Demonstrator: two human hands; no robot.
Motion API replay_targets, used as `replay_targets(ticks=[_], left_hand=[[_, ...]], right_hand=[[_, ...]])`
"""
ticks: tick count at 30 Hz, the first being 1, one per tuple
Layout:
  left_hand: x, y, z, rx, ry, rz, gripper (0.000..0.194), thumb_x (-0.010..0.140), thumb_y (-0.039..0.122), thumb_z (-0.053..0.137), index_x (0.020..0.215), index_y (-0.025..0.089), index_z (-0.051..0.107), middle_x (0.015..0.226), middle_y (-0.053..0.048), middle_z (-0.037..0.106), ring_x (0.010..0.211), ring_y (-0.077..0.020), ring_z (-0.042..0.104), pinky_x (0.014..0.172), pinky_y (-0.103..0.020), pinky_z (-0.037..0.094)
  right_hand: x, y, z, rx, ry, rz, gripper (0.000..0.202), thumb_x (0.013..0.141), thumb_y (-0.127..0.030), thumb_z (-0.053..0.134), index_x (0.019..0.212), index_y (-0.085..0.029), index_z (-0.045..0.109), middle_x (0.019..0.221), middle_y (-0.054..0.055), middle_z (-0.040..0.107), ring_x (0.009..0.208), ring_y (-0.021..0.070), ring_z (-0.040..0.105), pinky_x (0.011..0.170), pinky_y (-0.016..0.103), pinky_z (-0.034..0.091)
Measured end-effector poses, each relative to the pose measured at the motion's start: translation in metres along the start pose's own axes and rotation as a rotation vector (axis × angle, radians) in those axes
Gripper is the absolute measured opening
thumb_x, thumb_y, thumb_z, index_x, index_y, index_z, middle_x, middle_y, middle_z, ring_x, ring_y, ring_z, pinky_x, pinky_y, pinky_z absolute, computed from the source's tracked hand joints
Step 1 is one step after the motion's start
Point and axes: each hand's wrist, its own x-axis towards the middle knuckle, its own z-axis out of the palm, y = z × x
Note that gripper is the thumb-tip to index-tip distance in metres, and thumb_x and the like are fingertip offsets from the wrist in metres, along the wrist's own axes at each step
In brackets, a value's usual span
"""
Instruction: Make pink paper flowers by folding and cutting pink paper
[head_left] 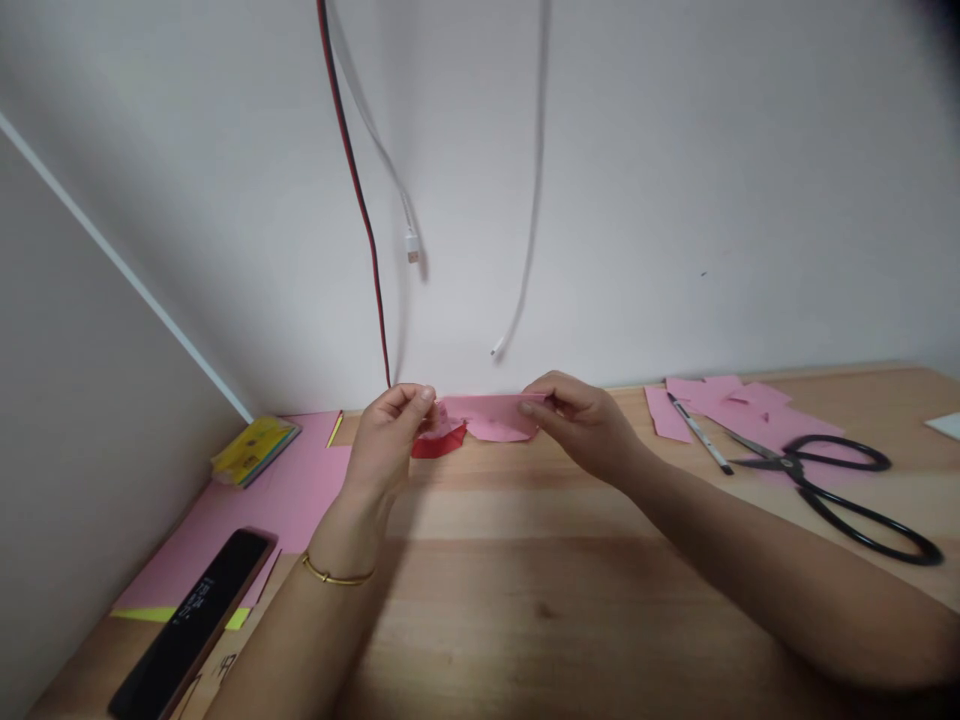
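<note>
A piece of pink paper (499,415) is stretched between my two hands, just above the far part of the table. My left hand (390,430) pinches its left end between thumb and fingers, where the paper looks crumpled or cut. My right hand (577,415) grips the right end, thumb in front. Below the left end shows a red piece (441,442), close to my left fingers; whether it is joined to the pink paper I cannot tell.
Black-handled scissors (787,465), a pen (701,435) and pink paper scraps (739,400) lie at right. At left are pink sheets (300,510), a yellow packet (255,450) and a phone (195,620). Cables (536,180) hang before the wall behind the wooden table (540,590).
</note>
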Motion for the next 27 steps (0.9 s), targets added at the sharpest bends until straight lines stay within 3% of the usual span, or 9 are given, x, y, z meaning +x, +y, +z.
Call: replay_targets(ticks=[4, 7, 11, 14, 17, 19, 23, 27], left_hand=[[0.003, -0.002, -0.003, -0.088, -0.12, -0.242, 0.043, 0.072, 0.054, 0.068, 0.068, 0.012, 0.06, 0.06, -0.002, 0.059, 0.053, -0.0092, 0.055, 0.053, -0.022, 0.046], [0.001, -0.002, 0.0, -0.193, -0.245, -0.434, 0.05, 0.071, 0.059, 0.067, 0.079, 0.01, 0.064, 0.069, -0.007, 0.065, 0.055, -0.0115, 0.059, 0.052, -0.024, 0.049], [-0.004, -0.002, 0.007, -0.25, -0.25, -0.427, 0.033, 0.066, 0.035, 0.08, 0.084, 0.013, 0.063, 0.074, -0.004, 0.067, 0.054, -0.0078, 0.058, 0.054, -0.021, 0.05], [-0.006, -0.004, 0.009, -0.228, -0.182, -0.301, 0.029, 0.063, 0.023, 0.082, 0.082, 0.014, 0.062, 0.072, -0.001, 0.066, 0.055, -0.0068, 0.058, 0.057, -0.02, 0.052], [-0.005, -0.008, 0.008, -0.179, -0.109, -0.157, 0.028, 0.064, 0.025, 0.08, 0.083, 0.015, 0.062, 0.07, 0.001, 0.066, 0.056, -0.0078, 0.06, 0.059, -0.022, 0.053], [-0.005, -0.009, 0.007, -0.137, -0.088, -0.091, 0.027, 0.066, 0.026, 0.079, 0.085, 0.016, 0.063, 0.071, 0.0, 0.067, 0.058, -0.0089, 0.061, 0.06, -0.023, 0.054], [-0.006, -0.009, 0.006, -0.068, -0.11, -0.041, 0.027, 0.066, 0.026, 0.079, 0.085, 0.016, 0.064, 0.072, -0.001, 0.068, 0.062, -0.0107, 0.063, 0.064, -0.025, 0.054], [-0.008, -0.008, 0.007, -0.016, -0.13, -0.038, 0.025, 0.066, 0.027, 0.079, 0.082, 0.014, 0.065, 0.07, -0.002, 0.068, 0.065, -0.012, 0.064, 0.066, -0.026, 0.054]], right_hand=[[-0.001, 0.001, -0.003, -0.207, 0.162, -0.315, 0.009, 0.087, -0.023, 0.058, 0.088, -0.022, 0.067, 0.082, 0.005, 0.058, 0.073, 0.0151, 0.054, 0.061, 0.029, 0.044], [-0.002, 0.004, -0.006, -0.317, 0.172, -0.497, 0.017, 0.085, -0.015, 0.058, 0.094, -0.026, 0.067, 0.085, 0.005, 0.059, 0.075, 0.0153, 0.055, 0.066, 0.031, 0.045], [-0.004, 0.01, -0.006, -0.413, 0.108, -0.611, 0.024, 0.084, -0.012, 0.059, 0.099, -0.03, 0.066, 0.088, 0.003, 0.061, 0.079, 0.0155, 0.055, 0.074, 0.034, 0.045], [-0.003, 0.011, -0.003, -0.387, 0.107, -0.544, 0.024, 0.085, -0.014, 0.056, 0.102, -0.03, 0.064, 0.097, 0.005, 0.059, 0.089, 0.0181, 0.056, 0.077, 0.036, 0.048], [-0.001, 0.01, -0.001, -0.246, 0.154, -0.389, 0.029, 0.086, -0.019, 0.055, 0.113, -0.028, 0.057, 0.108, 0.009, 0.054, 0.1, 0.0215, 0.055, 0.081, 0.039, 0.05], [-0.001, 0.009, 0.0, -0.072, 0.095, -0.266, 0.036, 0.088, -0.022, 0.053, 0.123, -0.026, 0.048, 0.111, 0.01, 0.053, 0.097, 0.0199, 0.057, 0.08, 0.038, 0.051], [0.0, 0.009, -0.002, 0.215, -0.067, -0.052, 0.047, 0.09, -0.031, 0.052, 0.133, -0.027, 0.033, 0.111, 0.009, 0.054, 0.084, 0.0141, 0.061, 0.067, 0.03, 0.054], [0.003, 0.009, -0.006, 0.24, -0.075, 0.08, 0.045, 0.088, -0.036, 0.057, 0.128, -0.027, 0.039, 0.112, 0.009, 0.056, 0.082, 0.0157, 0.062, 0.061, 0.029, 0.054]])
